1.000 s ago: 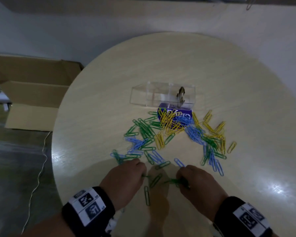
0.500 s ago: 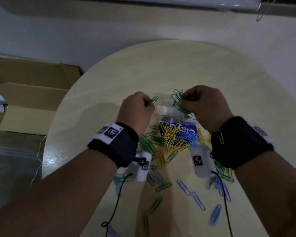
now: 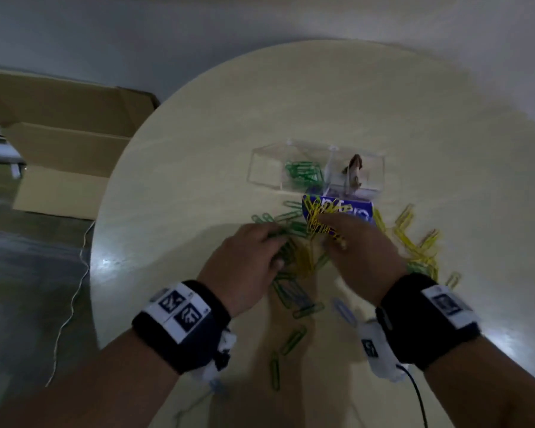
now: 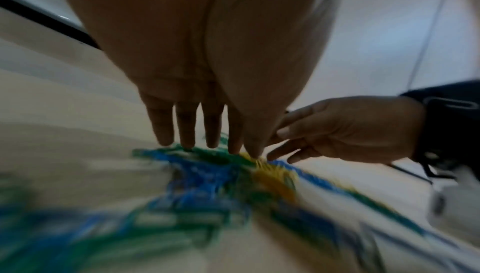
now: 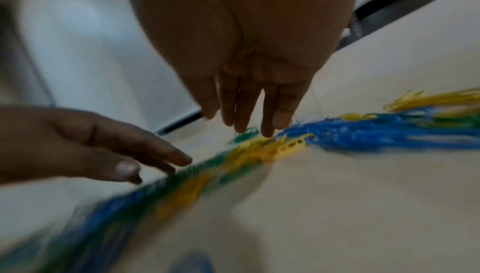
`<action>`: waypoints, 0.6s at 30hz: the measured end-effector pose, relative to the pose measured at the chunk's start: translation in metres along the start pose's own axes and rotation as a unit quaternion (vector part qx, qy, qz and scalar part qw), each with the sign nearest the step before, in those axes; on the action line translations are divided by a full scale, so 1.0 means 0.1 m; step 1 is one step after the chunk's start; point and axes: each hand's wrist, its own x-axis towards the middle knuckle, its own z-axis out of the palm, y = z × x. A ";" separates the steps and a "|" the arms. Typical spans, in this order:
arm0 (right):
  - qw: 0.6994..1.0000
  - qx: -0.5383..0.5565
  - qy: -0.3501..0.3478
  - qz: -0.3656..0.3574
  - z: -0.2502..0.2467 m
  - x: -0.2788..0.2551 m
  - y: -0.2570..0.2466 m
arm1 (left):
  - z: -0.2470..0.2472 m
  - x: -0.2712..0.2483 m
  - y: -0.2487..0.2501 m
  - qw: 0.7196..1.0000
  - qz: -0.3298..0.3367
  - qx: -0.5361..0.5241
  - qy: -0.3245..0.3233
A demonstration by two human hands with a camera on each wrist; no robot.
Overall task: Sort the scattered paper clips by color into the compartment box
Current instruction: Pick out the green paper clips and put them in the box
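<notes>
Both hands have dropped from the box [image 3: 317, 163] to the bench pile, fingers straight, holding nothing. Green clips [image 3: 305, 173] lie in its middle compartment; most clips [image 3: 414, 242] remain scattered.

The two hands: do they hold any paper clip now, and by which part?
Nothing is held. The left hand and right hand reach with straight fingers toward the scattered paper clips.

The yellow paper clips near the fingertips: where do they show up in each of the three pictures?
Head: yellow paper clips at centre, between both hands.
Left wrist: centre right, under the left hand's fingertips.
Right wrist: centre, below the right hand's fingertips.
Shared landmark: the pale table.
</notes>
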 end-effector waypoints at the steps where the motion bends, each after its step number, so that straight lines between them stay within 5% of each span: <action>1: 0.994 -0.079 -0.073 -0.032 0.13 -0.10 0.03 | 0.09 -0.11 0.00 0.998 0.003 0.042 -0.038; 4: 0.968 -0.194 -0.147 -0.065 0.29 -0.39 0.16 | 0.21 -0.39 -0.03 0.991 0.015 0.100 -0.088; 11: 0.977 -0.162 -0.134 -0.020 0.13 -0.92 0.42 | 0.23 -0.75 -0.09 0.995 0.036 0.036 -0.089; 16: 0.988 -0.100 0.033 -0.110 0.04 -0.52 0.29 | -0.03 -0.56 -0.26 0.992 -0.043 -0.038 0.112; 18: 0.977 -0.107 0.065 -0.172 0.06 -0.19 0.15 | -0.13 -0.35 -0.31 0.991 -0.044 -0.009 0.125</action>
